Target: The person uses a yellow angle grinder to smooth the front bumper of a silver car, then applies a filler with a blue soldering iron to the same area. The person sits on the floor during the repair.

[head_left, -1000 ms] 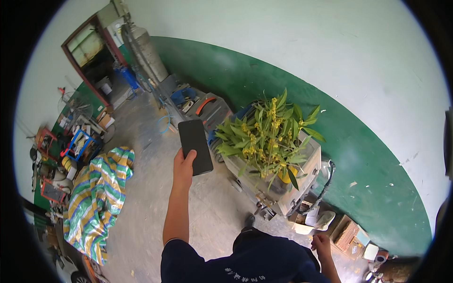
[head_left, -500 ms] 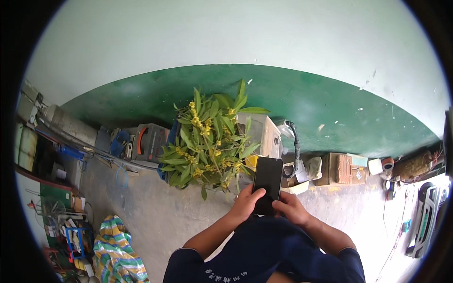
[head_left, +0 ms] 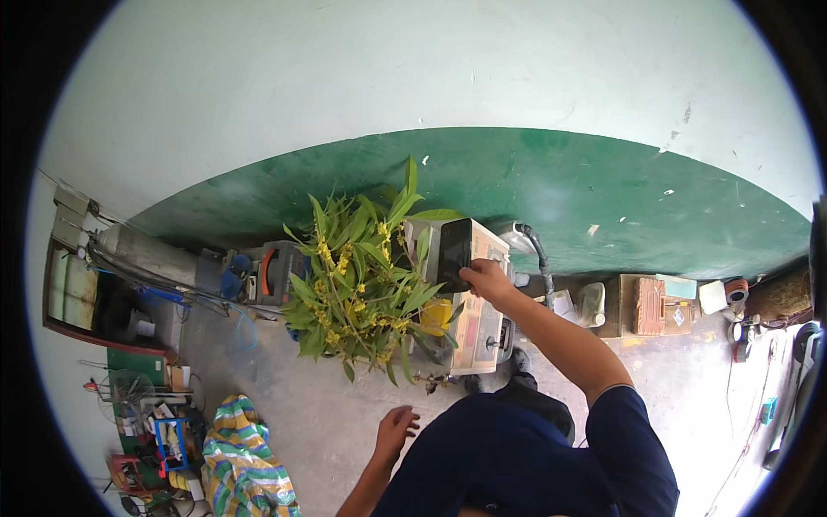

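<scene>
One hand now carried the flat black phone (head_left: 454,254): the right hand (head_left: 484,280) gripped it in closed fingers, out over the beige boxy machine (head_left: 479,323) beside the yellow-flowered leafy plant (head_left: 362,284). Half a second earlier both hands held it; the left hand (head_left: 396,428) had since dropped away, fingers loosely spread and empty above the concrete floor (head_left: 284,405).

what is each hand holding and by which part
The right hand grips a flat black rectangular phone by its lower right edge. The left hand holds nothing.
</scene>
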Demonstrator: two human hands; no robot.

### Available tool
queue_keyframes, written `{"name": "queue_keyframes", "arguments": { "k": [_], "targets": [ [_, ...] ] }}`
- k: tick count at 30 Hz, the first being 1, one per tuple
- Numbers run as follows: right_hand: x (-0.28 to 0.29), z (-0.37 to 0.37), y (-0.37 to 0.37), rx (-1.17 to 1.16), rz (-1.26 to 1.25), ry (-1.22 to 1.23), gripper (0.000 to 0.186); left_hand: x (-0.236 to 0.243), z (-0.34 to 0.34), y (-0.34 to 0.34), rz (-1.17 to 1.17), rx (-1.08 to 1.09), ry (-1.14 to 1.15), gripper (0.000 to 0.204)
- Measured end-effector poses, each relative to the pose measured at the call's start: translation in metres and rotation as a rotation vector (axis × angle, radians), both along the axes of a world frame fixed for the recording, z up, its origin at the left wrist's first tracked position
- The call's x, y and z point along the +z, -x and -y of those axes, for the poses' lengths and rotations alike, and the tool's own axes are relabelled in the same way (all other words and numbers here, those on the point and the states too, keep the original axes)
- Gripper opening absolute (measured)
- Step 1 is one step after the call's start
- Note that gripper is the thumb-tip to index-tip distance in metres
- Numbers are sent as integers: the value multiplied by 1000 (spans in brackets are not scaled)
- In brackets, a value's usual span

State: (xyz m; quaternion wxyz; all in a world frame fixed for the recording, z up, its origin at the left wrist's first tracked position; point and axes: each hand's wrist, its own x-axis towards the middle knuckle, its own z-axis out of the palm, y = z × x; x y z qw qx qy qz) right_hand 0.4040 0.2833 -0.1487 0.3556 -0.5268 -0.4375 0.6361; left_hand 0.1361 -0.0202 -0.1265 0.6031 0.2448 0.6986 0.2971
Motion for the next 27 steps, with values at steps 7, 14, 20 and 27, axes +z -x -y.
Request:
{"name": "queue_keyframes", "arguments": {
  "k": [7, 14, 20, 27],
  "targets": [
    [-24, -18, 19, 70, -1, 12, 28, -68, 90, 4, -78, 286, 173, 39],
    [-34, -20, 17, 254, 256, -18, 31, -83, 120, -28, -195, 217, 169, 32],
    [-26, -18, 6, 349, 610, -132, 45, -83, 116, -40, -328, 6, 78, 28],
    [-13, 34, -22, 355, 470, -222, 43, -73, 111, -54, -333, -271, 223, 29]
  ]
}}
